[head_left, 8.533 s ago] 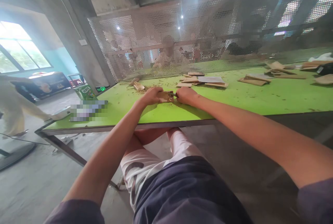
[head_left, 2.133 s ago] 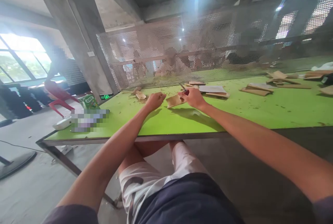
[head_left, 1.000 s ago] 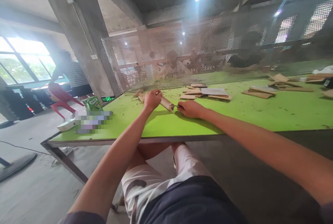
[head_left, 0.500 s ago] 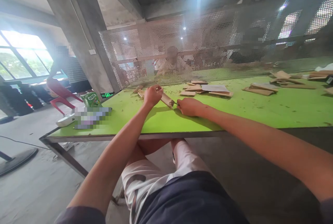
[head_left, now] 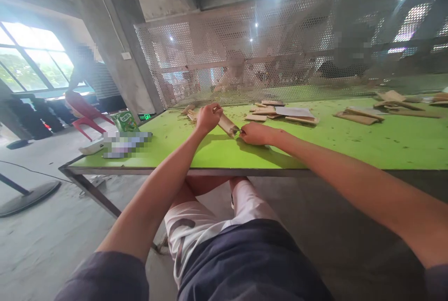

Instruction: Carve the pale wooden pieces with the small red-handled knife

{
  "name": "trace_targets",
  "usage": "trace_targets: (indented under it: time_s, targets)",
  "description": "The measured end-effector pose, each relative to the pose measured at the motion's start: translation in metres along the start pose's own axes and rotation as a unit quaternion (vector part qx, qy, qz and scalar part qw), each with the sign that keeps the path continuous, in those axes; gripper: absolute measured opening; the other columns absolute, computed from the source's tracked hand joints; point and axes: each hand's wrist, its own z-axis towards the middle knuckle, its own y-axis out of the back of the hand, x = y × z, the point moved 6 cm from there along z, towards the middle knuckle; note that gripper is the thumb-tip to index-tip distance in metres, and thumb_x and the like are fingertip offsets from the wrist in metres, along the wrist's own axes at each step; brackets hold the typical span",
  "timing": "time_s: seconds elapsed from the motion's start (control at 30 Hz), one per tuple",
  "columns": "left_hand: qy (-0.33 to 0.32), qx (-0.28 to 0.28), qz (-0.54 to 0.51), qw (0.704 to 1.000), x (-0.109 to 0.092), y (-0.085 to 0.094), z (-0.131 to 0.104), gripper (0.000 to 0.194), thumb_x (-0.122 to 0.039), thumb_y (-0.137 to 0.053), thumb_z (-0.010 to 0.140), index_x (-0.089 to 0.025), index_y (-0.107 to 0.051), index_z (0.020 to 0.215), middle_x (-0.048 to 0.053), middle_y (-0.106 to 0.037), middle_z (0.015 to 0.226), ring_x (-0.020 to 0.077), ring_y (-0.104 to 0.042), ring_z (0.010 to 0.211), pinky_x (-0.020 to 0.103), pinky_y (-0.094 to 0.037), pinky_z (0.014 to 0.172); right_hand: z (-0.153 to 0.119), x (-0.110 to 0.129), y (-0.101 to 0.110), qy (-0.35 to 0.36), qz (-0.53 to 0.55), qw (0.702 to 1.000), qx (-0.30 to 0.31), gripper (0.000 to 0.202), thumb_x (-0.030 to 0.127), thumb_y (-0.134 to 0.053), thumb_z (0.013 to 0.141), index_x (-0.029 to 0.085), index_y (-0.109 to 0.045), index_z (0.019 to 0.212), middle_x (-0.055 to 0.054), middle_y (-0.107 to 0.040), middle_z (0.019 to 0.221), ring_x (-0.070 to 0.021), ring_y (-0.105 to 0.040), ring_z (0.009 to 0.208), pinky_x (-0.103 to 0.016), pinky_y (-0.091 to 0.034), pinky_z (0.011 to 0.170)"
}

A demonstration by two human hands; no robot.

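My left hand (head_left: 209,118) is closed around the upper part of a long tan piece (head_left: 227,124), like wood or stiff brown paper. The piece slants towards me just above the green table, and its near end is dark and rough. At that end, my right hand (head_left: 256,133) pinches a small thin dark tool (head_left: 240,131) whose tip touches the piece. Most of the tool is hidden by my fingers. Behind my right hand lies a pile of similar tan pieces (head_left: 259,117) with a white sheet (head_left: 293,112) on it.
More tan pieces (head_left: 362,115) lie to the right, with brown crumbs scattered about the green table (head_left: 175,151). A green box (head_left: 125,121) stands at the left beside a blurred flat item (head_left: 128,144). A perforated metal screen (head_left: 210,72) runs along the back. People are beyond it.
My view has tipped down slightly, so the table appears higher in the picture. Both hands keep their hold, and the right hand stays at the piece's near end.
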Motion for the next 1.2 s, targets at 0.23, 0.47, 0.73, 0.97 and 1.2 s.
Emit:
trace_targets:
  time_s: [0.23,0.47,0.73,0.97,1.2]
  targets:
    - [-0.063,-0.020,0.016,0.998,-0.022,0.002,0.000,0.022,-0.028,-0.051,0.082,-0.019,-0.070,0.084,0.005,-0.067,0.071,0.0177,-0.056,0.068,0.027,-0.039,0.064,-0.016,0.016,0.000,-0.056,-0.023,0.997,-0.038,0.033,0.022,-0.050,0.080,0.007,-0.071,0.100,-0.023,-0.071,0.098,-0.0334,-0.067,0.089,-0.034,-0.045,0.069]
    - [-0.073,-0.023,0.010,0.997,-0.024,0.000,0.000,0.021,-0.026,-0.049,0.082,-0.019,-0.069,0.081,0.005,-0.067,0.071,0.0184,-0.057,0.067,0.029,-0.040,0.065,-0.012,0.010,0.001,-0.048,0.002,0.999,-0.002,0.032,0.026,-0.049,0.084,0.008,-0.071,0.097,-0.023,-0.071,0.100,-0.0311,-0.067,0.090,-0.031,-0.045,0.070]
    - [-0.097,-0.024,-0.012,0.995,-0.027,0.001,-0.001,0.021,-0.026,-0.050,0.082,-0.018,-0.069,0.082,0.005,-0.067,0.071,0.0172,-0.056,0.067,0.029,-0.039,0.068,-0.010,-0.007,-0.002,-0.075,0.119,0.987,0.076,0.031,0.036,-0.044,0.089,0.013,-0.064,0.082,-0.009,-0.065,0.063,-0.0144,-0.054,0.044,-0.026,-0.038,0.046]
    - [-0.080,-0.028,-0.023,0.996,-0.010,0.005,-0.003,0.020,-0.028,-0.053,0.080,-0.016,-0.069,0.079,0.002,-0.061,0.063,0.0138,-0.049,0.059,0.026,-0.034,0.059,-0.009,-0.020,-0.009,-0.089,0.219,0.963,0.126,0.028,0.038,-0.045,0.089,0.017,-0.055,0.073,-0.001,-0.054,0.057,-0.0081,-0.040,0.039,-0.025,-0.036,0.044]
    - [-0.037,0.000,-0.001,0.999,0.013,-0.003,0.002,0.021,-0.032,-0.053,0.078,-0.016,-0.068,0.077,0.002,-0.055,0.060,0.0146,-0.045,0.058,0.027,-0.033,0.060,-0.004,-0.019,0.002,-0.028,0.065,0.997,-0.042,0.030,0.039,-0.045,0.090,0.015,-0.062,0.091,-0.016,-0.068,0.094,-0.0233,-0.062,0.081,-0.029,-0.039,0.066]
